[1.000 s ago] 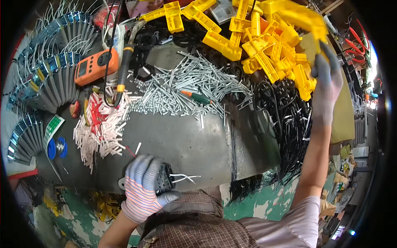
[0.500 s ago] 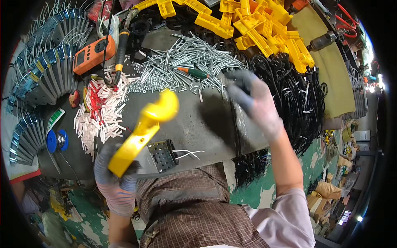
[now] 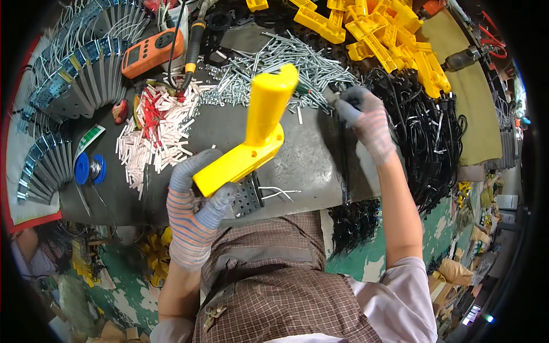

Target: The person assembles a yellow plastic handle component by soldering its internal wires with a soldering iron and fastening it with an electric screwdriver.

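My left hand [image 3: 197, 208] grips a yellow plastic housing [image 3: 266, 111] by its flat lower end; its rounded tubular part points up and away. Beneath it, partly covered, a perforated metal plate [image 3: 247, 197] with white wire leads [image 3: 279, 190] lies at the bench's near edge. My right hand [image 3: 370, 123] is beside the right end of a heap of long silver screws [image 3: 286, 60], next to a pile of black cables [image 3: 420, 134]. Its fingers are curled together, and what they hold, if anything, is hidden. A green-handled screwdriver [image 3: 303, 89] lies among the screws, mostly behind the housing.
White and red sleeve pieces [image 3: 146, 143] cover the bench's left part, near a blue solder spool [image 3: 90, 168] and an orange meter [image 3: 151, 53]. Finned metal parts with wires [image 3: 74, 86] line the far left. More yellow housings [image 3: 383, 34] are heaped at the back right, beside a power tool [image 3: 462, 58].
My left hand has brought the yellow housing rightward and tilted it more upright. My right hand's fingers have curled in beside the screws. The whole view has shifted slightly.
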Motion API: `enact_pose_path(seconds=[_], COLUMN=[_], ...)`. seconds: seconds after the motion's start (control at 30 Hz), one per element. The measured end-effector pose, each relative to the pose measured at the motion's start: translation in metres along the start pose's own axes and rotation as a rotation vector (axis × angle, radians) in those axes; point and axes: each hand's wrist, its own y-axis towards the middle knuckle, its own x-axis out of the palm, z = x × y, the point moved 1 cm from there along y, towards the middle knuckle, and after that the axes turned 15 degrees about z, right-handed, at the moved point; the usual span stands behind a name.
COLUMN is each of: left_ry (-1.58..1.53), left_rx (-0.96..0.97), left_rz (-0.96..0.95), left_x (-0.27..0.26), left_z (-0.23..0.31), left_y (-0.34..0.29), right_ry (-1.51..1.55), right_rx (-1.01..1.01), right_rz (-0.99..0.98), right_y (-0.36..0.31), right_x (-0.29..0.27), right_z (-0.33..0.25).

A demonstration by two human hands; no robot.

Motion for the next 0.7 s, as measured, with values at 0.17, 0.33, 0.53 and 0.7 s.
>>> enact_pose_path(seconds=[0.17, 0.33, 0.53, 0.7], left_ry=[-0.005, -0.002, 0.349, 0.313], left_rx=[0.011, -0.037, 0.356, 0.378], left_rz=[-0.065, -0.091, -0.236, -0.276], left_x=[0.003, 0.009, 0.000, -0.010], left_z=[-0.003, 0.003, 0.005, 0.003], left_y=[-0.002, -0.009, -0.003, -0.004], right_ry=[0.790, 0.827, 0.568, 0.485], right_rx=[0.177, 0.221, -0.243, -0.097], right_rz=[-0.039, 0.001, -0.104, -0.129], right_y=[-0.065, -0.076, -0.087, -0.083], right_x=[-0.002, 0.005, -0.001, -0.004], right_z=[-0.078, -0.078, -0.061, -0.071])
